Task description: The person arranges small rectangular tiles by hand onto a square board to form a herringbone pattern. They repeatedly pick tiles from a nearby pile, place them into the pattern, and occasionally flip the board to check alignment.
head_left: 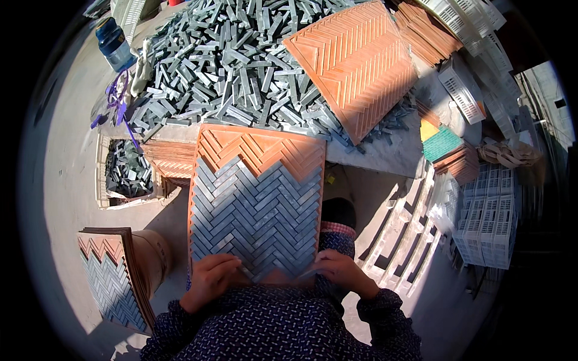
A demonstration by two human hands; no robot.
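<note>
Tray [259, 137]: orange, ctr of frame, ridges showing at top; below, grey tiles [256, 210] in zigzag rows.
L hand [211, 277]: fingers curled at tray's btm-L corner; can't tell if gripping.
R hand [343, 270]: fingers bent at btm-R corner; grip unclear too.
Loose pile [229, 78]: grey strips, top ctr.
2nd tray [364, 66]: orange, ridged, on pile, upper R.
Bottle [115, 48]: upper L.
</note>
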